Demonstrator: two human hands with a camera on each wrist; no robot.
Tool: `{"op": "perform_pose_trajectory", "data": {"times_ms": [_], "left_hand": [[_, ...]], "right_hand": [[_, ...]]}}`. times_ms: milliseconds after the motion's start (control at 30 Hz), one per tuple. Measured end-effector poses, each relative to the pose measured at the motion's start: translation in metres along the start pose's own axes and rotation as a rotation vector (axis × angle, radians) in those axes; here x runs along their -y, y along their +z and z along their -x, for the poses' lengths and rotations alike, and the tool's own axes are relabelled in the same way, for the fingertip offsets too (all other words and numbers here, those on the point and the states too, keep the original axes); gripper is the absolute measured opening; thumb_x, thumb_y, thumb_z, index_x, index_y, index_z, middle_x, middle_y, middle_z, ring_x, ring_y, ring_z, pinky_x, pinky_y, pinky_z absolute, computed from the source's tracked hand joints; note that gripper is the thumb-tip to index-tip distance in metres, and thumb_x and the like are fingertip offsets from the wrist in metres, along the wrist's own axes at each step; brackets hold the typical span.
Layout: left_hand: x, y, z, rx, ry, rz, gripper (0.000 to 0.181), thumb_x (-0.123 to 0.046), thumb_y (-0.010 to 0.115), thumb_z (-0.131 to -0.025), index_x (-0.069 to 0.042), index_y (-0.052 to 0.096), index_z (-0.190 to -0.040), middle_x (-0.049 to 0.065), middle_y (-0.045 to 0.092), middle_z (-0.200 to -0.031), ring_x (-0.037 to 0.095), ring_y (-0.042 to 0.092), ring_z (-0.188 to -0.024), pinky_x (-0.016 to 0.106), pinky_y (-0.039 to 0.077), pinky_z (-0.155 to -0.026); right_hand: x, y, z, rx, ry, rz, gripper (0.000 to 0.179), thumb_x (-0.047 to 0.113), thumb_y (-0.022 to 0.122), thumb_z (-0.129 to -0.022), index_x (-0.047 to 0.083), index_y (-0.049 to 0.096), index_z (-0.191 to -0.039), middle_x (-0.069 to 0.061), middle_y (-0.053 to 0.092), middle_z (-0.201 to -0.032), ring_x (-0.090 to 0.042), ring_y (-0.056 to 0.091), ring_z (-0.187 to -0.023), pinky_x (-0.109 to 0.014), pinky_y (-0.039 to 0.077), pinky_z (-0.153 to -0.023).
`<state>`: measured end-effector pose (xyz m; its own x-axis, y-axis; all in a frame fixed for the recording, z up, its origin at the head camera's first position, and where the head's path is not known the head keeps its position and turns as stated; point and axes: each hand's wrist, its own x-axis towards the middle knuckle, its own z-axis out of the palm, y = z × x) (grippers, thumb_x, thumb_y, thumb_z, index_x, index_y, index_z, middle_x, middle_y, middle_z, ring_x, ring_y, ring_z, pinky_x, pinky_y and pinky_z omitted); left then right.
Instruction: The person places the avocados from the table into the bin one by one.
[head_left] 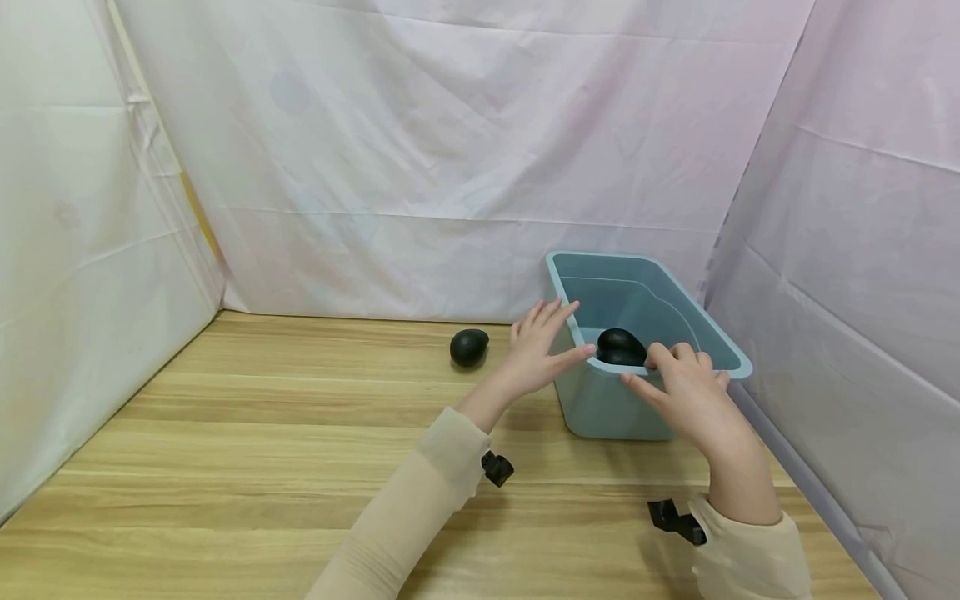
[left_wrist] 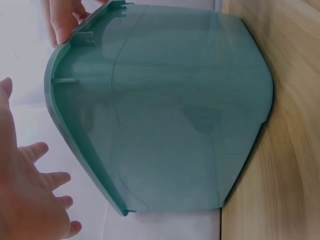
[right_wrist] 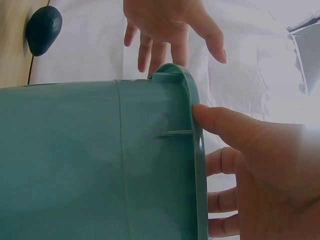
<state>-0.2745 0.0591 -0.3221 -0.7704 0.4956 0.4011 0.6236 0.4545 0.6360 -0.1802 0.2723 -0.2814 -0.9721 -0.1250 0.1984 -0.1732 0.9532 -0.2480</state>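
A blue-green plastic bin [head_left: 611,408] stands on the table at the right. My right hand [head_left: 693,396] grips its near rim, thumb outside and fingers over the inner side, as the right wrist view also shows. My left hand [head_left: 534,350] hovers at the bin's left rim with fingers spread and holds nothing; whether it touches the rim I cannot tell. Inside the bin, near the front, lie what look like two dark avocados [head_left: 621,343], partly hidden by the rim and right hand. Another dark avocado [head_left: 468,347] rests on the table, left of the left hand.
The wood-grain table [head_left: 262,450] extends to the left and front. White cloth [head_left: 420,150] hangs behind it and along both sides. The right-hand cloth wall [head_left: 847,317] stands close to the bin. Black camera mounts [head_left: 497,468] sit at the sleeves.
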Motion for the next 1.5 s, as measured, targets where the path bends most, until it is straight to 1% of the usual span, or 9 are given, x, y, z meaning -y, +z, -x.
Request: {"op": "perform_pose_trajectory", "data": {"times_ms": [133, 300, 467, 600, 733, 867, 1000, 1333, 1500], "left_hand": [[0.003, -0.001, 0.003, -0.005, -0.007, 0.01, 0.073, -0.052, 0.054, -0.092, -0.029, 0.022, -0.154, 0.003, 0.013, -0.159, 0.022, -0.002, -0.145, 0.055, 0.003, -0.11], [0.007, -0.004, 0.006, -0.013, -0.024, 0.019, 0.074, -0.054, 0.053, -0.092, -0.028, 0.022, -0.154, 0.001, 0.012, -0.159, 0.022, -0.002, -0.145, 0.055, 0.002, -0.11], [0.01, -0.009, 0.011, -0.035, -0.029, 0.036, 0.081, -0.064, 0.05, -0.089, -0.024, 0.024, -0.154, 0.001, 0.012, -0.159, 0.021, -0.001, -0.145, 0.055, 0.001, -0.11], [0.014, -0.012, 0.015, -0.041, -0.033, 0.038, 0.084, -0.07, 0.045, -0.087, -0.026, 0.022, -0.154, 0.0, 0.011, -0.159, 0.02, -0.001, -0.145, 0.056, 0.001, -0.11], [0.017, -0.015, 0.018, -0.044, -0.045, 0.042, 0.08, -0.066, 0.048, -0.088, -0.03, 0.02, -0.154, -0.001, 0.01, -0.159, 0.02, -0.001, -0.144, 0.057, 0.002, -0.109], [0.02, -0.018, 0.021, -0.054, -0.052, 0.034, 0.078, -0.062, 0.051, -0.089, -0.03, 0.02, -0.154, -0.002, 0.011, -0.159, 0.021, 0.0, -0.144, 0.059, 0.002, -0.109], [0.023, -0.022, 0.024, -0.074, -0.055, 0.036, 0.08, -0.066, 0.05, -0.088, -0.031, 0.02, -0.154, -0.001, 0.011, -0.159, 0.022, 0.001, -0.144, 0.058, 0.002, -0.109], [0.035, -0.033, 0.026, -0.12, -0.081, 0.029, 0.082, -0.066, 0.052, -0.086, -0.031, 0.02, -0.154, -0.001, 0.012, -0.159, 0.026, 0.002, -0.144, 0.06, 0.002, -0.107], [0.04, -0.035, 0.026, -0.152, -0.087, 0.023, 0.082, -0.061, 0.056, -0.087, -0.032, 0.02, -0.154, 0.0, 0.013, -0.159, 0.03, 0.003, -0.144, 0.061, 0.001, -0.107]], "right_hand": [[0.0, 0.0, 0.0, -0.004, -0.003, -0.003, 0.049, 0.051, 0.055, -0.094, 0.004, 0.051, -0.105, -0.024, 0.045, -0.104, -0.051, 0.037, -0.1, -0.081, 0.014, -0.082], [0.0, -0.001, 0.0, -0.003, -0.003, -0.009, 0.049, 0.051, 0.055, -0.093, 0.004, 0.05, -0.105, -0.023, 0.045, -0.104, -0.05, 0.037, -0.099, -0.08, 0.014, -0.082], [0.0, 0.0, 0.001, -0.002, -0.002, -0.015, 0.048, 0.051, 0.056, -0.093, 0.005, 0.051, -0.104, -0.022, 0.044, -0.102, -0.048, 0.038, -0.095, -0.079, 0.016, -0.082], [-0.001, 0.0, 0.0, -0.002, -0.001, -0.017, 0.046, 0.05, 0.057, -0.093, 0.005, 0.05, -0.103, -0.021, 0.044, -0.102, -0.048, 0.037, -0.096, -0.08, 0.014, -0.083], [-0.001, 0.0, 0.0, -0.001, 0.004, -0.019, 0.047, 0.05, 0.056, -0.093, 0.005, 0.05, -0.103, -0.021, 0.044, -0.102, -0.05, 0.037, -0.1, -0.081, 0.011, -0.084], [-0.001, 0.001, 0.001, -0.001, 0.005, -0.018, 0.049, 0.052, 0.055, -0.093, 0.004, 0.05, -0.104, -0.022, 0.044, -0.103, -0.05, 0.037, -0.1, -0.081, 0.012, -0.083], [0.0, 0.001, 0.001, 0.001, 0.002, -0.017, 0.049, 0.052, 0.055, -0.093, 0.004, 0.05, -0.105, -0.023, 0.044, -0.104, -0.05, 0.036, -0.101, -0.08, 0.012, -0.083], [-0.001, 0.001, 0.003, 0.022, 0.001, -0.015, 0.054, 0.056, 0.052, -0.093, 0.004, 0.05, -0.107, -0.024, 0.043, -0.106, -0.05, 0.035, -0.101, -0.08, 0.012, -0.082], [0.0, 0.0, 0.003, 0.018, 0.001, -0.018, 0.055, 0.056, 0.051, -0.094, 0.003, 0.049, -0.108, -0.025, 0.043, -0.109, -0.051, 0.034, -0.103, -0.079, 0.013, -0.082]]}}
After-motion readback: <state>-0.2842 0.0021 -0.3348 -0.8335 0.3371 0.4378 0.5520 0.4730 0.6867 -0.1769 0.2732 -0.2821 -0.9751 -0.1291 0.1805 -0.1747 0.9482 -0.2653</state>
